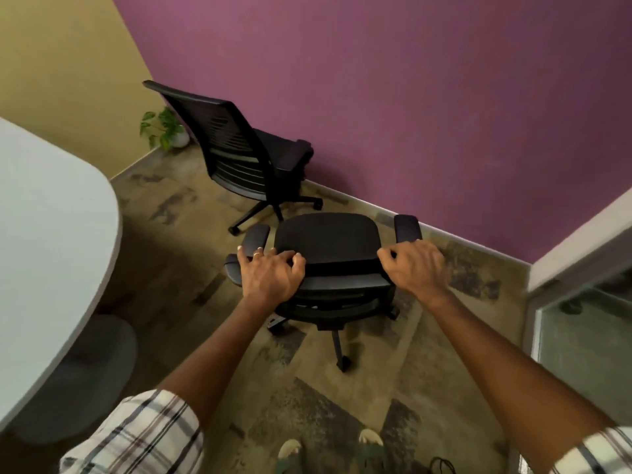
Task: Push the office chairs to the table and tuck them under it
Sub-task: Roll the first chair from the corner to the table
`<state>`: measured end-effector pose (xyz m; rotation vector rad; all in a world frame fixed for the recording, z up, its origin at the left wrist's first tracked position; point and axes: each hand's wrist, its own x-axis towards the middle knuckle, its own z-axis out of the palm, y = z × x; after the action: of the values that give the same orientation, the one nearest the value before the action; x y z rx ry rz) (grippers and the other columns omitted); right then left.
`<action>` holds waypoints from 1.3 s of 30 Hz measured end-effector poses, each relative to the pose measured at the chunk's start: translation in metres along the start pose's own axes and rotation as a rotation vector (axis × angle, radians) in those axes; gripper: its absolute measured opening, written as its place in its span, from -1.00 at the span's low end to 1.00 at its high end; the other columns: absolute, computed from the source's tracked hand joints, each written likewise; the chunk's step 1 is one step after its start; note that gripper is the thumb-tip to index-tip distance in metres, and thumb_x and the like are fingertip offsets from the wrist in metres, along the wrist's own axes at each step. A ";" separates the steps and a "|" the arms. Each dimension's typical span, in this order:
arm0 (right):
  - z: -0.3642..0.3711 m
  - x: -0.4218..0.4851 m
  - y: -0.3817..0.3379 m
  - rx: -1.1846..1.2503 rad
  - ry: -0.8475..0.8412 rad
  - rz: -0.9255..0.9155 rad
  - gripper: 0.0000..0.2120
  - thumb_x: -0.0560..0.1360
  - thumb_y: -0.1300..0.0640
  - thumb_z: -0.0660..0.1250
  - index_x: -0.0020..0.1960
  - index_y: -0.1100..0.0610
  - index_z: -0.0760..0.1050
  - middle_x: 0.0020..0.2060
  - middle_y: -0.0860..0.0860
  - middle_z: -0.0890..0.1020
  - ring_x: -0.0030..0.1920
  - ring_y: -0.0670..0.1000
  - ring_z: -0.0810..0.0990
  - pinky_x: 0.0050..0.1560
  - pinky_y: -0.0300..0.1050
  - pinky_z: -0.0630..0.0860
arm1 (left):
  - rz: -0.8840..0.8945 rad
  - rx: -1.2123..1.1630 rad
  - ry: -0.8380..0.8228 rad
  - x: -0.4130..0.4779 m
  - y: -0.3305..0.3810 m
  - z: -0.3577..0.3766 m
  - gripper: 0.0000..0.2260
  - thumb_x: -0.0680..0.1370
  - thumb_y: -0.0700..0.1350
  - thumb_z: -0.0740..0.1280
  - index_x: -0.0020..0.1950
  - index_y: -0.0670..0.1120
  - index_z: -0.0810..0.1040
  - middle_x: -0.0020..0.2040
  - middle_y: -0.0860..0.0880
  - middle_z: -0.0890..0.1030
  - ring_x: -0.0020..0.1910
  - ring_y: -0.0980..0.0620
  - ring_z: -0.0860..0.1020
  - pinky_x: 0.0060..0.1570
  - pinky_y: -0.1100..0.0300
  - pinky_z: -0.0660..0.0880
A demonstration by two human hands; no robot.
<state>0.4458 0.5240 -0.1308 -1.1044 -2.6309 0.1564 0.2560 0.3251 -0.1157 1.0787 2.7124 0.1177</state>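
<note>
A black office chair (328, 241) stands right in front of me, its seat facing the purple wall and its backrest toward me. My left hand (270, 271) rests over the left end of the backrest's top edge, fingers curled on it. My right hand (415, 268) grips the right end of the same edge. A second black office chair (239, 155) stands farther back by the wall, its mesh back turned to the left. The white table (51, 234) with a rounded edge fills the left side of the view.
The table's round grey base (85, 381) sits on the floor at lower left. A potted plant (164, 130) stands in the far corner. A glass door with a pale frame (581, 302) is on the right. Patterned carpet lies between chairs and table.
</note>
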 end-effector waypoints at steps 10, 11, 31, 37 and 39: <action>-0.004 0.029 0.014 0.084 -0.115 -0.310 -0.47 0.56 -0.05 0.19 -0.55 0.03 0.19 -0.62 -0.09 0.29 -0.50 -0.14 0.22 0.30 0.10 0.43 | -0.249 -0.122 0.081 -0.065 0.034 0.006 -0.51 0.72 0.20 -0.02 0.41 0.08 0.60 0.37 -0.03 0.61 0.44 -0.12 0.45 0.56 -0.37 -0.07; -0.003 0.029 0.017 0.076 -0.120 -0.316 -0.47 0.56 -0.05 0.19 -0.54 0.04 0.19 -0.61 -0.09 0.30 -0.50 -0.13 0.23 0.29 0.09 0.43 | -0.239 -0.140 0.087 -0.068 0.036 0.009 -0.50 0.72 0.21 -0.03 0.40 0.07 0.60 0.37 -0.01 0.61 0.45 -0.10 0.45 0.55 -0.38 -0.07; 0.013 0.080 -0.047 0.135 -0.221 -0.565 -0.51 0.54 -0.18 0.08 -0.20 0.01 0.70 -0.36 0.09 0.67 -0.15 0.15 0.63 0.41 0.02 0.33 | -0.481 -0.181 0.200 -0.100 0.013 0.015 -0.33 0.66 0.36 -0.15 0.64 0.06 0.29 0.69 -0.09 0.16 0.69 -0.15 -0.14 0.44 -0.45 -0.41; 0.029 0.086 -0.082 0.169 -0.232 -0.602 -0.49 0.49 -0.20 0.04 -0.17 -0.01 0.72 -0.27 0.11 0.70 -0.05 0.19 0.64 0.34 -0.01 0.39 | -0.555 -0.153 0.198 -0.097 -0.016 0.012 -0.34 0.66 0.36 -0.15 0.62 0.08 0.32 0.67 -0.08 0.23 0.69 -0.19 -0.08 0.39 -0.48 -0.46; 0.034 0.090 -0.093 0.175 -0.232 -0.625 -0.47 0.49 -0.21 0.03 -0.13 0.01 0.72 -0.22 0.14 0.72 0.00 0.21 0.63 0.32 -0.02 0.39 | -0.579 -0.154 0.188 -0.094 -0.022 0.011 -0.34 0.66 0.36 -0.15 0.62 0.08 0.33 0.66 -0.07 0.25 0.69 -0.20 -0.05 0.39 -0.49 -0.45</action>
<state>0.3122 0.5238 -0.1244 -0.1870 -2.9519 0.3870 0.3104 0.2443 -0.1136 0.2247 2.9974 0.3350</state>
